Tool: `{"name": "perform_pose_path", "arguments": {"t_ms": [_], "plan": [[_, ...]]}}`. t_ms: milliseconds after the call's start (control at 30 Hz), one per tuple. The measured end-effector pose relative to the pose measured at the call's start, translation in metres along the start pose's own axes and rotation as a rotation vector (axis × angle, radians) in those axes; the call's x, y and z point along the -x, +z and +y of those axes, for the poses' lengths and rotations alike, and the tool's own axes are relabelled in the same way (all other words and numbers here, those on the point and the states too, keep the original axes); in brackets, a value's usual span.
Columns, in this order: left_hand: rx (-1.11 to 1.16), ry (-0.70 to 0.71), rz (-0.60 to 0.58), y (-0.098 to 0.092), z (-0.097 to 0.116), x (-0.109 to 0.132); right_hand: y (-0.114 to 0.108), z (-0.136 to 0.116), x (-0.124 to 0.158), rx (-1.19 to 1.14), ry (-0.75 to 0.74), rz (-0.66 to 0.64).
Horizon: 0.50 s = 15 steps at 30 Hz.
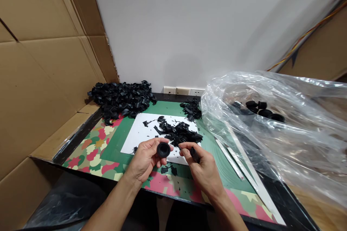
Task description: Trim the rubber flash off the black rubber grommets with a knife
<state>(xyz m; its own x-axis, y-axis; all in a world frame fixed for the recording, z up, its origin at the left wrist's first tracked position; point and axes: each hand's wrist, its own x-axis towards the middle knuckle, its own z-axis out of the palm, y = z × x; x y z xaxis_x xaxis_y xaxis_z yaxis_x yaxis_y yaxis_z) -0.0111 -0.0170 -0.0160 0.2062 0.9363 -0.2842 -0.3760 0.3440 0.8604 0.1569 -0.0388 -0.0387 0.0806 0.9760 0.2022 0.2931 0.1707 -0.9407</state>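
Observation:
My left hand (148, 158) grips a round black rubber cup (163, 149), its hollow opening turned up toward me. Opposite it, my right hand (203, 168) is closed, with thumb and forefinger pinched together close to the cup but apart from it. A dark ridged piece (194, 154) shows in the curl of the right fingers; its kind is not clear. Just beyond both hands lies a heap of black rubber scraps (181, 133) on a white sheet (138, 130). A few loose black bits (169, 169) lie below the cup.
A large pile of black scraps (121, 99) stands at the back left beside a cardboard wall (48, 61). A smaller scrap pile (191, 109) sits farther back. To the right are thin white strips (230, 158) and a clear plastic bag (298, 137) with several black rubber parts (265, 113).

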Motion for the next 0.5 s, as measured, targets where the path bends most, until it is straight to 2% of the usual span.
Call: {"name": "perform_pose_path", "arguments": {"t_ms": [233,500], "plan": [[0.07,0.014,0.033,0.0,-0.001,-0.001,0.001,-0.005,0.003,0.01,-0.001,0.073],[0.145,-0.05,0.133,0.001,-0.001,-0.002,0.004,-0.002,0.011,0.001,-0.021,-0.031]]}}
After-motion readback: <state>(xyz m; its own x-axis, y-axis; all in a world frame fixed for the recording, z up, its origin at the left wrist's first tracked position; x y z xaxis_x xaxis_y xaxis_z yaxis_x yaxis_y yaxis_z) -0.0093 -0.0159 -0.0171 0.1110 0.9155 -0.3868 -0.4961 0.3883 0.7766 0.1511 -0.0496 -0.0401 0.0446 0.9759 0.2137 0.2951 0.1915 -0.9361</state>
